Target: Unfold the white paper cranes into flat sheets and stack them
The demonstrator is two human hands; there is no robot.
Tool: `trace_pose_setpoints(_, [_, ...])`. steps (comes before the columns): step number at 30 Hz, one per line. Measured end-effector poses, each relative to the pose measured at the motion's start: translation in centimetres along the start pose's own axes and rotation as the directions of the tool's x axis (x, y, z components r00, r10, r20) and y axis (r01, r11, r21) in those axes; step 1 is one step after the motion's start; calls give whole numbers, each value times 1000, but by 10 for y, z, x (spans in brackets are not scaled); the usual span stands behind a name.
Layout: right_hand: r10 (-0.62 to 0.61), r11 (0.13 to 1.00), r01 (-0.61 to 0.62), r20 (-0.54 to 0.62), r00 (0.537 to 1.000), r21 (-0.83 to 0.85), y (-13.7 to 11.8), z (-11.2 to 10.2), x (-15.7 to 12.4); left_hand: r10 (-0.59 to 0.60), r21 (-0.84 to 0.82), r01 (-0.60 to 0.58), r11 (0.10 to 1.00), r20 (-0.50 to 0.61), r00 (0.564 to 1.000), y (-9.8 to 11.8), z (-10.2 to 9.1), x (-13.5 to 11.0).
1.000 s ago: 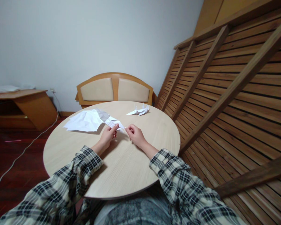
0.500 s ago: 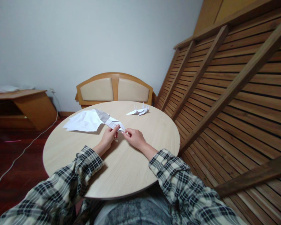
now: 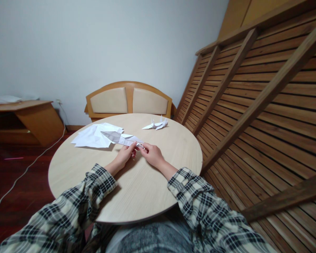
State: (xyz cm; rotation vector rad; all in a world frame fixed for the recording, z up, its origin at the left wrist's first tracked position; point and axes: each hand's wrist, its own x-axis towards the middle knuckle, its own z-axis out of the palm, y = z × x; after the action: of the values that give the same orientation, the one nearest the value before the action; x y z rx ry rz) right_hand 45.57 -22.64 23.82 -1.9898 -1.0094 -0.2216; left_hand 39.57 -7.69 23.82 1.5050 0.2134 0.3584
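A long folded piece of white paper [image 3: 124, 139] is held between my two hands above the round table [image 3: 147, 182]. My left hand [image 3: 125, 154] pinches its near edge with thumb and fingers. My right hand [image 3: 153, 154] is closed on its right end, the fingertips close to those of the left. The grey-shaded pointed end of the folded paper reaches left, over a stack of white paper sheets [image 3: 91, 137]. Folded paper cranes [image 3: 158, 124] sit at the far right of the tabletop. My fingers hide part of the paper's right end.
Behind the table stands a wooden headboard [image 3: 130, 100] with two cream panels. A large slatted wood frame [image 3: 242, 102] leans close along the right side. On the left are a low wooden cabinet [image 3: 42, 119] and a white cable [image 3: 26, 170] across the dark red floor.
The folded paper has turned in my hands, so its grey pointed end now lies lower and further left over the stack. Both hands stay nearly in place, with the right fingertips slightly higher.
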Motion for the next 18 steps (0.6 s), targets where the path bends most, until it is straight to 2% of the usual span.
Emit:
trace_pose_setpoints(10, [25, 1000, -25, -12, 1000, -10, -2, -2, 0, 1, -31, -1, 1000, -22, 1000, 3, -1, 0])
trace_pose_setpoints(18, [18, 1000, -18, -22, 1000, 8, -5, -5, -1, 78, 81, -74, 994, -48, 996, 6, -4, 1])
